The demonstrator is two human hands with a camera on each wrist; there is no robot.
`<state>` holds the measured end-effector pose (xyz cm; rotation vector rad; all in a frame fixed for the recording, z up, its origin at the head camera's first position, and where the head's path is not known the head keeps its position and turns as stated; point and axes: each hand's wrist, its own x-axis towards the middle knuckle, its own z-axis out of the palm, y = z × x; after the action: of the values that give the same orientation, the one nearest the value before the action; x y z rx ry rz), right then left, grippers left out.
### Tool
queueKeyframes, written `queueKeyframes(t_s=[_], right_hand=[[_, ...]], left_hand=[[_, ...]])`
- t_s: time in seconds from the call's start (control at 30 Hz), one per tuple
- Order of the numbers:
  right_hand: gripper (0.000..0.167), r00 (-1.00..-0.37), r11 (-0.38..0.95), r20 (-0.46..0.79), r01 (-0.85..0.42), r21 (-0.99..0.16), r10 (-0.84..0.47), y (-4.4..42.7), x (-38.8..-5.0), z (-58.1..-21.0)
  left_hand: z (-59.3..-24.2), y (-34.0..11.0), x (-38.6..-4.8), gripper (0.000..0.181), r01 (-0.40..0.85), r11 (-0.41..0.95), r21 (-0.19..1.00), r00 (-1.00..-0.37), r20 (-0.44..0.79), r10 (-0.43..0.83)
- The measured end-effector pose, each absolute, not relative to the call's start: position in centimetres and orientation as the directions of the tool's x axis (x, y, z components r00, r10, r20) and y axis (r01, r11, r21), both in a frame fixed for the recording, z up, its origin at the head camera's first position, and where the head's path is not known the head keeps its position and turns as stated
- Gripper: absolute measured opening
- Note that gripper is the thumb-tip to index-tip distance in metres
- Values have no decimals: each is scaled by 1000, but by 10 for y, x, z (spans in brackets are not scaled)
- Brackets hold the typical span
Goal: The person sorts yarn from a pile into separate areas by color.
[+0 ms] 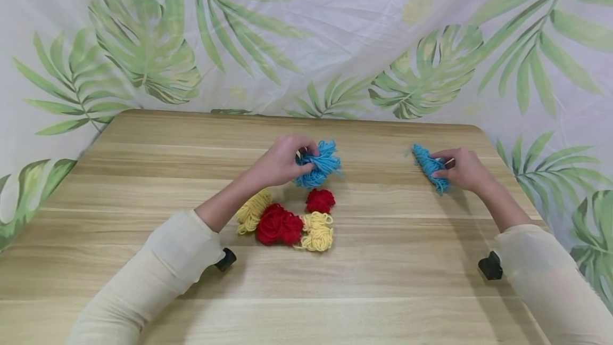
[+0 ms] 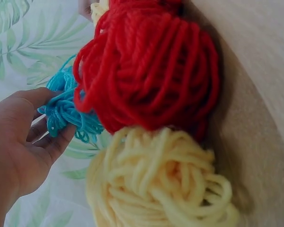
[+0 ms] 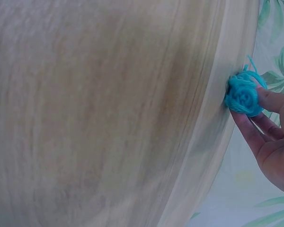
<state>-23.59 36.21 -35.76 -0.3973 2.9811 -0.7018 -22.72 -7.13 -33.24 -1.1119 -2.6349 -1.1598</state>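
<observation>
My left hand (image 1: 282,161) pinches a blue yarn bundle (image 1: 322,165) between thumb and fingers, behind the red and yellow bundles; the left wrist view shows the same blue yarn (image 2: 68,106) in the hand (image 2: 23,137). On the right, my right hand (image 1: 464,169) grips a longer, twisted blue bundle (image 1: 429,168). In the right wrist view, thumb and fingers of that hand (image 3: 274,137) hold the blue yarn (image 3: 246,94) from its end. Whether either bundle touches the table is hard to tell.
Nearer the front lie a red bundle (image 1: 279,225), a smaller red one (image 1: 320,201), a yellow one (image 1: 317,232) and another yellow one (image 1: 254,212), close together on the wooden table (image 1: 335,307). A leaf-patterned cloth (image 1: 335,41) hangs behind the table.
</observation>
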Motion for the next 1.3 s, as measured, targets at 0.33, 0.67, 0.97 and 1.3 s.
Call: queueKeyframes(t_s=[0.33,0.67,0.97,1.3], right_hand=[[45,-966,861,10,-234,-452,-257,362,-236,-359],[43,-968,865,-2,-224,-450,-251,361,-236,-360],[42,-967,866,3,-229,-445,-254,362,-235,-361],[43,-966,860,21,-238,-451,-257,363,-238,-362]], left_hand=[[-337,-65,-230,7,647,446,618,-730,335,595],[-335,-57,-230,7,647,433,627,-729,341,594],[-333,-46,-230,4,645,431,631,-721,317,616],[-334,-34,-232,4,635,417,650,-717,296,631]])
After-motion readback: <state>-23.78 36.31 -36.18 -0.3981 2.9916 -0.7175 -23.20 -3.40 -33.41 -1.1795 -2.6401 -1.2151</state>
